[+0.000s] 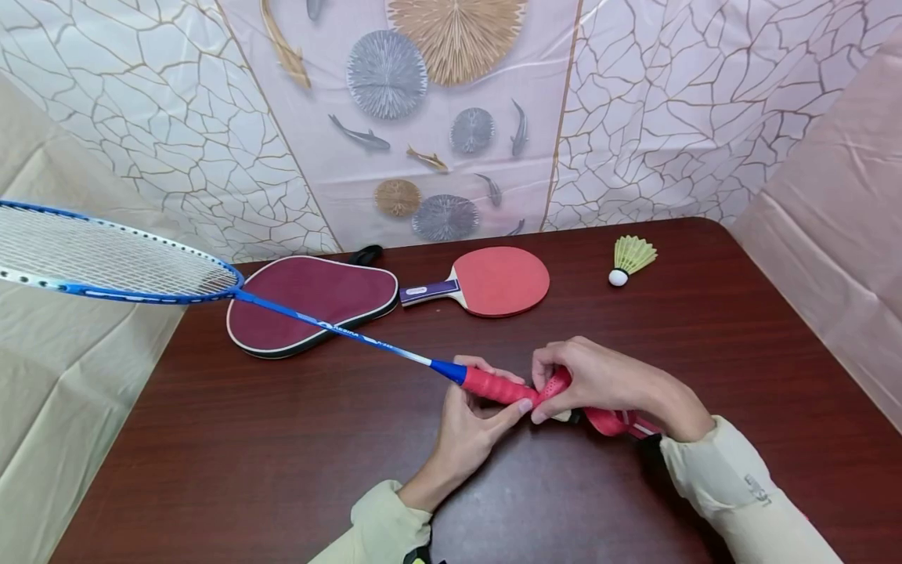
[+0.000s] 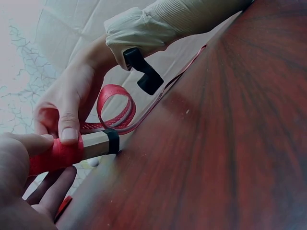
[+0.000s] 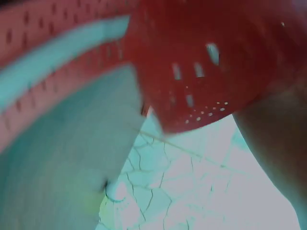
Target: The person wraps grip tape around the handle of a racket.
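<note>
A blue and white badminton racket [image 1: 338, 330] slants across the head view, its strung head raised at the left. My left hand [image 1: 461, 439] holds its handle from below, thumb near the edge of the red wrap [image 1: 496, 385]. Close to that thumb, my right hand [image 1: 609, 380] pinches red perforated grip tape [image 1: 607, 421] against the handle. In the left wrist view, a bare pale length of handle [image 2: 96, 146] with a black end band [image 2: 113, 141] sticks out past the wrap. Loose tape [image 2: 103, 98] curls in a loop beneath the right wrist and trails away. Blurred tape [image 3: 201, 72] fills the upper right wrist view.
Behind the hands, a red table tennis bat [image 1: 502, 282] lies on the dark wooden table [image 1: 282, 454]. Left of it, partly under the racket shaft, is a maroon bat case [image 1: 310, 301]. A yellow shuttlecock [image 1: 633, 254] rests at the back right, before a patterned cloth [image 1: 648, 117].
</note>
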Action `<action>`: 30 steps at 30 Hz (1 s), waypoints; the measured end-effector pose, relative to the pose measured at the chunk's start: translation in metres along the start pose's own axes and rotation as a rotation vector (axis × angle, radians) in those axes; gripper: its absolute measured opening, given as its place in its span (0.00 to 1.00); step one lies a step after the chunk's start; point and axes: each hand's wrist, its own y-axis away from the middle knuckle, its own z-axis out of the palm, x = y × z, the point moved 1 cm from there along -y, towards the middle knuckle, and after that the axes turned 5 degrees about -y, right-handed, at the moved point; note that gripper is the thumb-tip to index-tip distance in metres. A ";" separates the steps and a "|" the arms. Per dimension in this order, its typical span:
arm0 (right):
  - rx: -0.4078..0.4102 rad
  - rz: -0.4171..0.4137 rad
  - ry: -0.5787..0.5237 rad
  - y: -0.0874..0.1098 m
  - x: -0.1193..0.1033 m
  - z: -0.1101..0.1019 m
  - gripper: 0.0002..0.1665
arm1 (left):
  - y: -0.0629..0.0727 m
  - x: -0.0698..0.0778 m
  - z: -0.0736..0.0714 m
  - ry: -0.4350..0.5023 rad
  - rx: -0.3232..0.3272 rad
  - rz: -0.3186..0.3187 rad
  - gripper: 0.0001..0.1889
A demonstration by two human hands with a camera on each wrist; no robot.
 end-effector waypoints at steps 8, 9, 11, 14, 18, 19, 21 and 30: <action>0.035 0.022 0.003 0.009 0.005 -0.017 0.14 | -0.001 0.022 0.006 -0.019 0.003 -0.012 0.25; 0.036 0.023 0.003 0.009 0.005 -0.017 0.14 | -0.001 0.023 0.006 -0.019 0.001 -0.015 0.25; 0.034 0.024 0.003 0.008 0.005 -0.017 0.13 | -0.001 0.025 0.006 -0.020 -0.005 -0.021 0.25; 0.034 0.017 0.010 0.008 0.005 -0.015 0.13 | 0.000 0.024 0.005 -0.020 -0.018 -0.020 0.25; 0.024 0.012 0.014 0.007 0.004 -0.013 0.13 | 0.000 0.010 0.003 -0.004 -0.036 0.019 0.26; 0.021 0.015 0.013 0.006 0.004 -0.013 0.13 | 0.000 0.006 0.002 0.002 -0.039 0.034 0.26; 0.014 0.018 0.009 0.006 0.003 -0.012 0.13 | 0.000 -0.001 0.000 0.021 -0.048 0.060 0.26; -0.061 0.069 0.003 0.004 0.002 -0.005 0.12 | 0.003 -0.002 -0.002 0.093 -0.125 0.055 0.27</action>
